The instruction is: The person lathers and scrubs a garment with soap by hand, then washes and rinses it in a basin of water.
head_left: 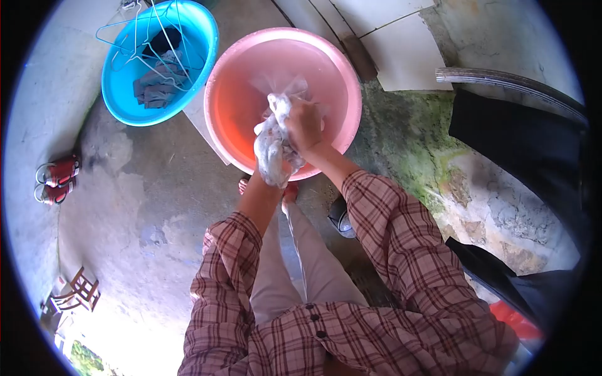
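Two round plastic basins sit close together on the grey floor [150, 188]. The larger, a pale pink basin [235, 106] with a thick rim, is right in front of the person, its inner wall glowing orange on the left side. Over it is a wet, whitish, sudsy cloth [280, 108], with a thin, see-through part fanning out past the knuckles. The right hand [305, 127] is clenched around this cloth. The left hand [274, 160], lower and nearer the body, is so coated in white that I can't tell suds from fabric, nor whether its fingers grip. How much water stands in the basin is hard to make out from here.

Just beside it, a bright blue basin [119, 78] holds a crumpled grey garment [157, 81] and a bunched black cloth [162, 44], with thin wire hangers [170, 41] lying across the top and poking over the rim. The upper ends of the hangers are cut off.

By the left wall stand two small red objects with pale loops [61, 172]; any marking on them is too small to read. A dark, rounded object [340, 216] near the person's feet is partly hidden by the plaid sleeve [382, 216].
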`<move>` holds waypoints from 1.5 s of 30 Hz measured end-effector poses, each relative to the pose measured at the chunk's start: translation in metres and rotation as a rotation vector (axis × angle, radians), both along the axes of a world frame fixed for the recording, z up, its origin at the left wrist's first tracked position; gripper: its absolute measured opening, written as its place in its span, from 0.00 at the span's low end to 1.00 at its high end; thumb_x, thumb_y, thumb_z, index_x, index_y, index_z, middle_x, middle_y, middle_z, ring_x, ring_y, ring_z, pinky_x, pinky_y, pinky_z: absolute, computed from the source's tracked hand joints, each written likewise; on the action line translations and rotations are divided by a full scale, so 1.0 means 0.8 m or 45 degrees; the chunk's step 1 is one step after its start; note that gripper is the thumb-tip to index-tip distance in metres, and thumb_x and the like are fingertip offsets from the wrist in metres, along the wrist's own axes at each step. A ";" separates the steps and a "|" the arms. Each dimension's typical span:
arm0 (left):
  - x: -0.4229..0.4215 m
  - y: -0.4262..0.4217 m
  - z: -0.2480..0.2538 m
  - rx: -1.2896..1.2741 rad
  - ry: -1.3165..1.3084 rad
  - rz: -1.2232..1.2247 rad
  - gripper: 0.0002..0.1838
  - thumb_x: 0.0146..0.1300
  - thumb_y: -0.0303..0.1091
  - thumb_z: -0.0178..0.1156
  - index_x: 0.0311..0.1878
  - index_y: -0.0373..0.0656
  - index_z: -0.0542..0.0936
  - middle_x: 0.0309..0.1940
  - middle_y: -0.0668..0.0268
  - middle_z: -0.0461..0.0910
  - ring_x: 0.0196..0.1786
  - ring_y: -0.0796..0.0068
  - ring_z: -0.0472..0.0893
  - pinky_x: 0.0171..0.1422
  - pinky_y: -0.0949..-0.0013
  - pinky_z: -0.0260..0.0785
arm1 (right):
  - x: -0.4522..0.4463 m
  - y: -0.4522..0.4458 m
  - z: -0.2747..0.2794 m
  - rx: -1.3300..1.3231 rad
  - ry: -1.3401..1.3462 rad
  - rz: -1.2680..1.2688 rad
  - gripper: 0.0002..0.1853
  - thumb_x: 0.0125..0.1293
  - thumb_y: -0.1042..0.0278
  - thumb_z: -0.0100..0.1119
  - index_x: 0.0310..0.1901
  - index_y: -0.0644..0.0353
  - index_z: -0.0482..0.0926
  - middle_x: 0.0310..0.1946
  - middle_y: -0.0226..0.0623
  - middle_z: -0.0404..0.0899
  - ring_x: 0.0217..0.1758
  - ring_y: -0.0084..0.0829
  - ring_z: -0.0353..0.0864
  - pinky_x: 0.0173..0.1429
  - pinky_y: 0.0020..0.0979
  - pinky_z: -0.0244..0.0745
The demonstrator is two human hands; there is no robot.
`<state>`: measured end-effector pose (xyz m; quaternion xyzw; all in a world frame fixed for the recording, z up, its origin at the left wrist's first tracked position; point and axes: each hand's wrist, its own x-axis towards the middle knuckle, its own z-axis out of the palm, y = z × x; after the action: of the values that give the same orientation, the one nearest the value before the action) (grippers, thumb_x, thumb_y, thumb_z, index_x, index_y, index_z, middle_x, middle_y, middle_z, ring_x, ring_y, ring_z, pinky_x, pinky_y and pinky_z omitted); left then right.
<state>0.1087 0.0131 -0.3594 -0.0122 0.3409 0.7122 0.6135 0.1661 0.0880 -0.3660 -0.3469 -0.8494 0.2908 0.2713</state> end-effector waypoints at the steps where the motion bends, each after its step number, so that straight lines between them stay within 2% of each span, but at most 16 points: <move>1: 0.000 0.000 -0.014 0.032 -0.071 0.019 0.11 0.65 0.32 0.50 0.47 0.41 0.74 0.39 0.66 0.76 0.44 0.72 0.77 0.52 0.71 0.71 | 0.002 -0.004 0.002 -0.008 -0.028 -0.016 0.08 0.55 0.70 0.56 0.37 0.59 0.79 0.27 0.40 0.78 0.27 0.41 0.79 0.33 0.41 0.74; 5: -0.016 -0.007 -0.107 0.258 -0.169 0.019 0.12 0.65 0.37 0.50 0.48 0.43 0.74 0.39 0.65 0.77 0.44 0.71 0.78 0.53 0.70 0.71 | -0.006 -0.078 0.036 -0.249 -0.049 0.109 0.14 0.53 0.74 0.55 0.43 0.62 0.79 0.37 0.42 0.82 0.35 0.40 0.82 0.39 0.36 0.76; 13: 0.005 0.005 -0.021 -0.342 -0.634 0.054 0.17 0.65 0.46 0.52 0.50 0.45 0.74 0.39 0.64 0.77 0.43 0.70 0.79 0.53 0.66 0.72 | 0.004 0.006 -0.019 0.117 -0.050 -0.054 0.09 0.52 0.67 0.59 0.35 0.57 0.80 0.26 0.39 0.79 0.27 0.40 0.80 0.30 0.40 0.73; 15: -0.001 0.001 -0.057 0.114 -0.535 0.039 0.17 0.66 0.45 0.51 0.50 0.44 0.74 0.41 0.63 0.77 0.44 0.68 0.79 0.53 0.65 0.72 | 0.005 0.000 -0.017 0.109 -0.083 -0.001 0.09 0.52 0.69 0.58 0.35 0.59 0.80 0.28 0.40 0.80 0.28 0.40 0.81 0.31 0.39 0.73; 18: -0.015 -0.003 -0.084 0.230 -0.501 -0.026 0.17 0.67 0.44 0.50 0.52 0.43 0.73 0.42 0.61 0.77 0.45 0.66 0.79 0.54 0.63 0.72 | -0.009 -0.069 0.009 -0.075 0.008 0.076 0.09 0.50 0.73 0.57 0.34 0.62 0.80 0.30 0.43 0.80 0.29 0.41 0.80 0.33 0.39 0.73; 20: -0.018 -0.003 -0.083 0.195 -0.520 -0.058 0.17 0.67 0.43 0.50 0.52 0.42 0.73 0.43 0.60 0.77 0.46 0.64 0.79 0.54 0.61 0.72 | -0.019 -0.089 0.047 -0.251 -0.118 -0.004 0.09 0.49 0.74 0.58 0.34 0.62 0.80 0.28 0.42 0.79 0.27 0.40 0.79 0.34 0.38 0.73; 25: -0.002 -0.004 -0.056 -0.187 -0.574 -0.062 0.17 0.69 0.40 0.49 0.54 0.39 0.72 0.46 0.58 0.77 0.48 0.60 0.78 0.56 0.57 0.72 | -0.002 -0.003 -0.016 0.055 0.002 -0.064 0.08 0.53 0.70 0.58 0.35 0.60 0.79 0.27 0.40 0.78 0.28 0.41 0.80 0.31 0.42 0.74; 26: -0.003 -0.004 -0.048 -0.247 -0.575 -0.066 0.17 0.69 0.40 0.48 0.54 0.39 0.72 0.47 0.57 0.77 0.48 0.59 0.78 0.56 0.57 0.72 | 0.007 0.018 -0.030 0.296 -0.244 -0.068 0.07 0.53 0.70 0.57 0.33 0.61 0.79 0.26 0.42 0.79 0.29 0.42 0.81 0.32 0.41 0.75; 28: -0.020 0.012 -0.009 -0.236 -0.577 -0.169 0.20 0.69 0.47 0.48 0.51 0.41 0.73 0.42 0.58 0.78 0.40 0.60 0.79 0.45 0.62 0.75 | 0.020 0.053 -0.077 0.258 -0.192 -0.166 0.07 0.58 0.66 0.57 0.31 0.61 0.78 0.25 0.42 0.78 0.27 0.40 0.80 0.31 0.38 0.73; 29: -0.026 0.018 0.005 -0.230 -0.580 -0.221 0.21 0.69 0.51 0.48 0.50 0.42 0.73 0.40 0.58 0.78 0.36 0.60 0.80 0.40 0.65 0.76 | 0.021 0.064 -0.068 -0.087 -0.162 -0.281 0.09 0.60 0.64 0.56 0.31 0.61 0.78 0.25 0.42 0.78 0.27 0.39 0.80 0.31 0.38 0.73; 31: -0.062 0.019 -0.046 -0.106 -0.319 -0.173 0.19 0.69 0.44 0.50 0.55 0.40 0.70 0.44 0.60 0.76 0.42 0.63 0.79 0.45 0.62 0.74 | 0.020 0.088 -0.037 -0.779 -0.093 -0.496 0.12 0.64 0.61 0.55 0.31 0.61 0.78 0.24 0.42 0.78 0.27 0.36 0.79 0.32 0.36 0.71; 33: -0.097 0.028 -0.094 -0.268 -0.046 -0.130 0.19 0.69 0.39 0.52 0.59 0.40 0.67 0.47 0.63 0.74 0.43 0.67 0.78 0.47 0.64 0.73 | 0.044 0.127 -0.092 -1.008 0.377 -0.550 0.17 0.67 0.56 0.53 0.29 0.61 0.78 0.27 0.43 0.79 0.30 0.31 0.79 0.34 0.35 0.70; 37: -0.102 0.047 -0.112 -0.224 0.882 -0.036 0.20 0.65 0.30 0.56 0.59 0.42 0.68 0.38 0.67 0.77 0.37 0.77 0.78 0.42 0.72 0.72 | 0.049 0.141 -0.103 -0.615 -0.076 -0.493 0.17 0.62 0.54 0.57 0.42 0.61 0.77 0.34 0.42 0.80 0.37 0.35 0.81 0.44 0.33 0.74; 41: -0.106 0.069 -0.180 -0.699 1.496 -0.800 0.34 0.54 0.32 0.65 0.64 0.43 0.63 0.44 0.58 0.77 0.40 0.61 0.81 0.42 0.61 0.74 | 0.031 0.116 -0.110 -0.057 -0.605 -0.369 0.22 0.57 0.55 0.63 0.51 0.54 0.74 0.36 0.46 0.79 0.48 0.47 0.78 0.52 0.45 0.71; 43: -0.100 0.079 -0.178 -0.895 1.689 -0.963 0.35 0.52 0.33 0.66 0.63 0.43 0.64 0.45 0.56 0.78 0.42 0.54 0.81 0.44 0.55 0.74 | 0.028 0.107 -0.131 0.108 -0.700 -0.214 0.19 0.60 0.61 0.57 0.53 0.56 0.72 0.36 0.49 0.79 0.43 0.51 0.79 0.46 0.46 0.74; 45: -0.069 0.083 -0.147 -0.966 1.877 -0.789 0.33 0.50 0.34 0.66 0.61 0.46 0.66 0.45 0.54 0.78 0.44 0.50 0.81 0.47 0.53 0.74 | 0.022 0.098 -0.145 0.040 -0.932 -0.145 0.18 0.62 0.64 0.54 0.53 0.58 0.71 0.38 0.50 0.79 0.38 0.52 0.80 0.43 0.43 0.77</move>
<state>0.0538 0.0795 -0.4771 0.3402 0.8509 0.1795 0.3578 0.1839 0.1661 -0.4817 -0.4705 -0.8739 0.1187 -0.0296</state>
